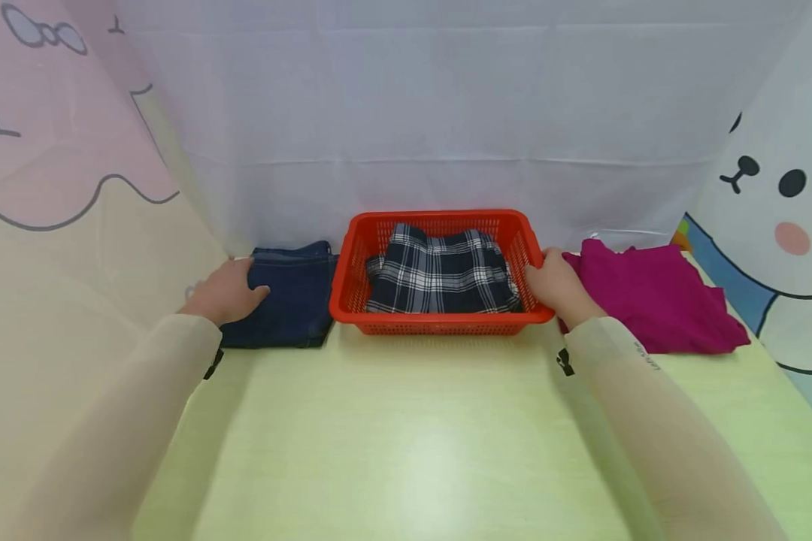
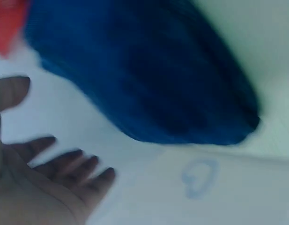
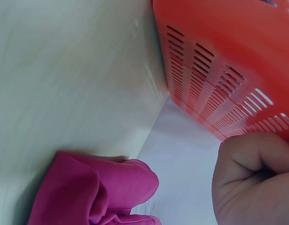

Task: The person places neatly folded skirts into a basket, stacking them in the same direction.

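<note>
A red plastic basket (image 1: 440, 318) stands against the back wall with a folded plaid garment (image 1: 440, 274) inside. My right hand (image 1: 558, 282) grips the basket's right rim; in the right wrist view its fingers curl over the edge beside the slotted wall. To the basket's left lies folded dark blue denim (image 1: 291, 300). Over the denim's left edge, my left hand (image 1: 226, 289) is held with thumb and fingers spread. The left wrist view shows that palm holding nothing, apart from the blurred denim.
Magenta folded cloth (image 1: 656, 300) lies right of the basket, close to my right wrist. A white sheet (image 1: 433, 113) covers the back wall, and cartoon-printed panels (image 1: 792, 195) stand at both sides. Under everything is a pale wooden tabletop (image 1: 392, 421).
</note>
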Available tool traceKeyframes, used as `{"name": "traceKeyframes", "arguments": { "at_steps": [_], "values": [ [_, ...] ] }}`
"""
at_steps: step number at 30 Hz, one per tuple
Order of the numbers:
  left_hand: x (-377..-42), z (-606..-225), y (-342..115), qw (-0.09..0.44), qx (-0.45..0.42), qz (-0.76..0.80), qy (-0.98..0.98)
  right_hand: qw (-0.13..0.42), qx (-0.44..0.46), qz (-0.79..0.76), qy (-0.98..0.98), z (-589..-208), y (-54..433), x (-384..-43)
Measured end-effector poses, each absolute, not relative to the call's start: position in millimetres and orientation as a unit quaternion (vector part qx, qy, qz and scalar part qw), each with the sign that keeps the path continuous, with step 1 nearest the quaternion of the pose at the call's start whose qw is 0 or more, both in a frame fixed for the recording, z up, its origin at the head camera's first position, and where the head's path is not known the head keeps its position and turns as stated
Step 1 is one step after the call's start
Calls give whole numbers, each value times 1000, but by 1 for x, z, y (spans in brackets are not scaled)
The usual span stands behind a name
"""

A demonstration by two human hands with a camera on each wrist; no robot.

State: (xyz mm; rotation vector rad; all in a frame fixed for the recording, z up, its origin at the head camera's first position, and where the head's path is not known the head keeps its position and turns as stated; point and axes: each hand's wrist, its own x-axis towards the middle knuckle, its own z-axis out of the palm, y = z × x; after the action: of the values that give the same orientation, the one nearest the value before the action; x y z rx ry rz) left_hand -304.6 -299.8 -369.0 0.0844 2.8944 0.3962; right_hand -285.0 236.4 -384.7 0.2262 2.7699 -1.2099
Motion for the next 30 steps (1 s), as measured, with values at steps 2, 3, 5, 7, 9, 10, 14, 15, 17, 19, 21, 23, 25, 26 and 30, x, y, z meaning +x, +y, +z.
{"name": "traceKeyframes", "arguments": {
  "at_steps": [2,3,5,7,9,10,14,15,17,19,21,23,25,26,30],
  "values": [
    [-310,-381,-304,115,46,99,987,56,75,-403,911,-384,236,-285],
    [-312,-386,-305,121,54,87,987,57,76,-406,909,-384,236,-285],
    [-316,-395,-306,133,59,75,987,56,75,-410,907,-384,236,-285],
    [-320,-402,-304,143,56,74,985,56,76,-413,906,-384,236,-285],
    [-324,-408,-299,149,47,79,985,54,78,-411,906,-384,236,-285],
    [-326,-412,-297,153,44,80,984,54,80,-410,907,-385,236,-285],
    [-331,-427,-290,190,50,74,978,56,84,-410,906,-385,236,-285],
    [-332,-430,-289,198,53,73,976,57,84,-411,906,-385,236,-285],
    [-332,-434,-288,214,57,73,973,56,83,-409,907,-385,237,-285],
    [-331,-433,-286,222,52,82,970,55,84,-408,907,-384,237,-284],
    [-329,-429,-283,233,45,85,968,52,83,-405,909,-384,237,-284],
    [-327,-424,-280,247,37,85,965,52,85,-405,909,-385,237,-284],
    [-326,-421,-277,260,27,82,962,55,85,-409,907,-385,237,-284],
    [-325,-419,-276,264,24,81,961,55,85,-411,906,-385,236,-285],
    [-325,-418,-276,273,18,80,959,57,86,-417,903,-387,236,-285]
  ]
}}
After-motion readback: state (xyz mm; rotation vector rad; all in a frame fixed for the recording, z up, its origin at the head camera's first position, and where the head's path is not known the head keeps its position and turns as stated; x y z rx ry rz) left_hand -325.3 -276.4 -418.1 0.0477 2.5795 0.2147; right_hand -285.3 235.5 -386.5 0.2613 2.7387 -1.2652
